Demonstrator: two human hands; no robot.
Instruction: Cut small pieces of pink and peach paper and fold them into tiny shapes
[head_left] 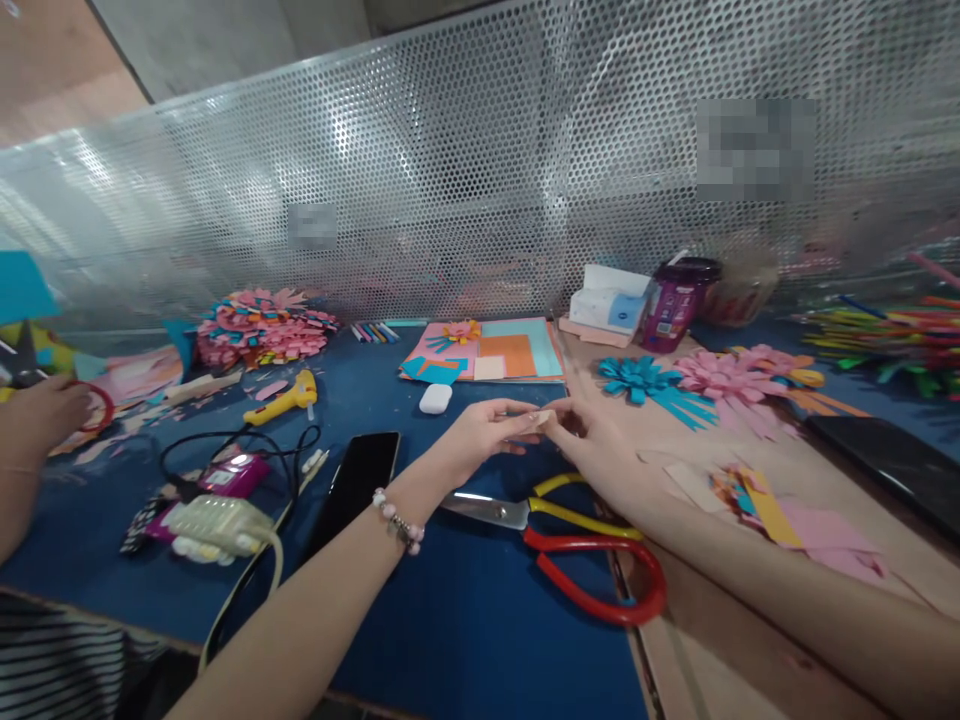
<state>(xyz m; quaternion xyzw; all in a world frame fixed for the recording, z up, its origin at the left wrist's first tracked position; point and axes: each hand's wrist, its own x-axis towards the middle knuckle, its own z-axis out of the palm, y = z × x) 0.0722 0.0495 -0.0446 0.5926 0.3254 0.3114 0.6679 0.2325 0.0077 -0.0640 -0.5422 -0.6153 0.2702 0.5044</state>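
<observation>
My left hand (491, 432) and my right hand (589, 442) meet above the middle of the table. Between their fingertips they pinch a small cream piece of paper (544, 419), partly hidden by the fingers. Just below them lies a large pair of scissors (559, 543) with one yellow and one red handle, the blades pointing left. A black phone (362, 480) rests under my left forearm's outer side. Beyond the hands, a white earbud case (435, 399) sits in front of a stack of coloured paper sheets (525, 345) topped by a small orange paper flower (460, 331).
At left, another person's hand (49, 415) holds scissors at blue paper. A yellow glue gun (285, 398), power strip (221, 525) and cables lie nearby. Pink paper flowers (262, 335) stand behind; more flowers (720, 378), a purple cup (679, 300) and a dark device (885, 470) are at right.
</observation>
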